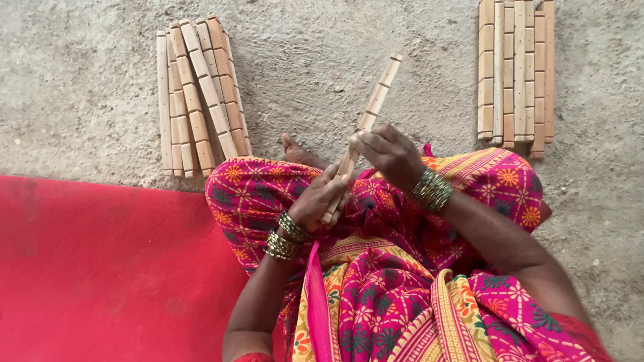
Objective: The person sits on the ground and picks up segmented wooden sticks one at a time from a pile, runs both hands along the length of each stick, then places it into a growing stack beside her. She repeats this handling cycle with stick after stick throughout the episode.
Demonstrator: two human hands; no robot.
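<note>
Up close, both hands held one notched wooden stick [367, 121]: left hand [318, 200] clamped low, right hand [389, 155] pinched higher, steadying it above the lap.

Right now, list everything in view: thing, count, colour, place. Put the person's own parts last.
notched wooden stick: one, pale wood, held slanting over the lap, far end above the floor
left pile of sticks: about ten, pale wood, loosely stacked on the floor upper left
right pile of sticks: about ten, pale wood, laid neatly side by side upper right
mat: one, red, lower left
floor: grey, rough concrete
patterned cloth: pink, yellow, green, over the lap
bangles: green and gold, both wrists
foot: one, bare, by the cloth's edge
left hand: grips the stick's near end
right hand: grips the stick's middle
</note>
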